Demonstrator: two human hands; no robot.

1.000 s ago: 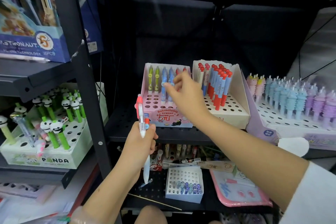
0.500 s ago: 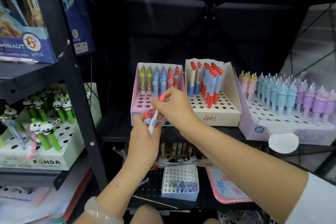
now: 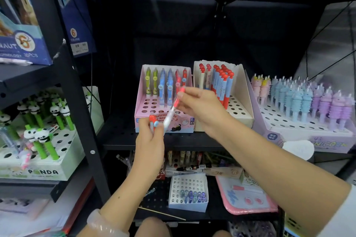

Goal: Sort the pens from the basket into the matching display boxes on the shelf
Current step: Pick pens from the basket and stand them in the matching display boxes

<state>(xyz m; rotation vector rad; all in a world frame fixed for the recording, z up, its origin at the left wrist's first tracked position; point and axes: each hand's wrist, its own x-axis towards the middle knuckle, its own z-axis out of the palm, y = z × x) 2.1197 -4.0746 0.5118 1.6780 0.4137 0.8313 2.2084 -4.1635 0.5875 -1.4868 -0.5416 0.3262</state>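
A red-and-white pen (image 3: 172,109) hangs tilted in front of the pink display box (image 3: 163,100), its red top up and to the right. The right hand (image 3: 200,105) pinches it near that top between thumb and fingertips. Just below, the left hand (image 3: 151,144) curls its fingers round a second pen with a red cap (image 3: 153,121), held upright beside the first pen's lower end. The pink box holds green, blue and red pens in its back row; a cream box of red-capped pens (image 3: 221,98) stands touching its right side on the black shelf (image 3: 119,138).
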